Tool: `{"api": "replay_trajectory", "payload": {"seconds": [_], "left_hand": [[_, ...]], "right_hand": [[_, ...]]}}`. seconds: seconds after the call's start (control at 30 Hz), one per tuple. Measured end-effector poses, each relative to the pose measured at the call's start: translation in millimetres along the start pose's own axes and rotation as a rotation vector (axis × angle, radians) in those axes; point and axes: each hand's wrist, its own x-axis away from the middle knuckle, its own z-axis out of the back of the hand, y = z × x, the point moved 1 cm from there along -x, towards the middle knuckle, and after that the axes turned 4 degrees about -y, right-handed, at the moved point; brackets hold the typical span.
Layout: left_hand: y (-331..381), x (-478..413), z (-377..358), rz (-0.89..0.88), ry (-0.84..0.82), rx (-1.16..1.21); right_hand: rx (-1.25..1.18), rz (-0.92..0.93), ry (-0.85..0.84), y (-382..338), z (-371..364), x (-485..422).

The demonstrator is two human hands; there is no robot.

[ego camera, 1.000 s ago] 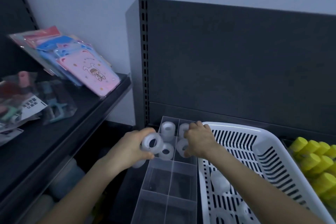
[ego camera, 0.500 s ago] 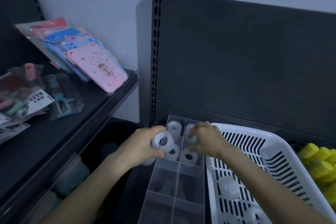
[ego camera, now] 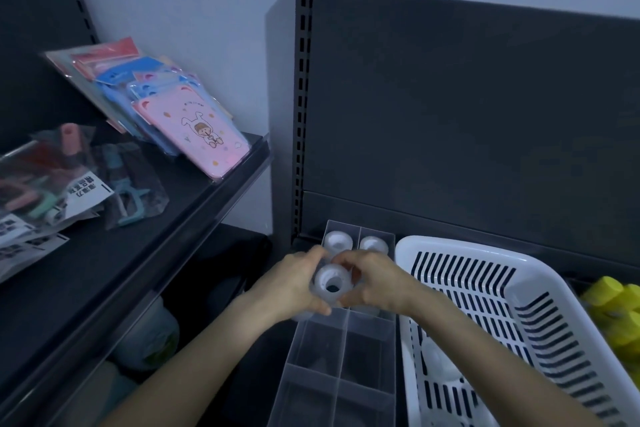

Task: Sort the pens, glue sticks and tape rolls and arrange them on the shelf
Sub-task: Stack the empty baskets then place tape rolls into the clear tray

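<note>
Reaching in from the bottom edge, both bare forearms meet over a clear divided organizer [ego camera: 318, 374]. Above its middle compartments the left hand [ego camera: 294, 284] and right hand [ego camera: 375, 282] cup one white tape roll [ego camera: 333, 282] between them, fingers curled round its sides and its hole facing up toward the camera. Just beyond, the organizer's two farthest compartments each hold one of the stored rolls [ego camera: 337, 241], standing side by side. Touching the organizer's right wall is a white slatted basket [ego camera: 460, 253], with pale loose rolls [ego camera: 438, 357] lying inside. Yellow glue sticks [ego camera: 609, 291] stand at the right edge. Farther left, a dark side shelf [ego camera: 138, 253] carries pink and blue card packets [ego camera: 201, 135].
</note>
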Motion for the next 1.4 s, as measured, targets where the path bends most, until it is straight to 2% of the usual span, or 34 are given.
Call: {"api": "replay_trajectory", "payload": {"seconds": [0.17, 0.37, 0.57, 0.73, 0.87, 1.0, 1.17, 1.3, 1.4], "left_hand": [[-16.9, 1.6, 4.3, 0.071, 0.042, 0.018], [-26.6, 1.0, -3.4, 0.114, 0.05, 0.138], [-32.4, 0.7, -11.2, 0.042, 0.097, 0.209], [-30.0, -1.2, -5.9, 0.044, 0.164, 0.165], [-11.8, -6.9, 5.8, -0.011, 0.243, 0.094], [8.2, -17.7, 7.8, -0.027, 0.295, 0.218], [24.1, -24.7, -1.6, -0.074, 0.262, 0.411], [22.5, -23.7, -7.2, -0.078, 0.199, 0.488], [11.8, -21.3, -4.2, -0.057, 0.206, 0.323]], "right_hand": [[0.086, -0.053, 0.118, 4.2, 6.6, -12.6], [0.379, -0.119, 0.056, 5.4, -8.7, -24.6], [0.476, -0.162, 0.035, 5.9, -10.1, -27.0], [0.414, -0.156, 0.055, 5.9, -7.2, -22.6], [0.29, -0.066, 0.129, 1.0, 5.3, -4.3], [0.084, 0.064, 0.159, -7.4, 0.1, 16.5], [-0.198, 0.073, 0.309, -1.4, -6.3, 25.0], [-0.155, 0.101, 0.297, 2.7, -2.1, 31.2], [-0.039, 0.003, 0.341, 10.4, 12.8, 28.0]]}}
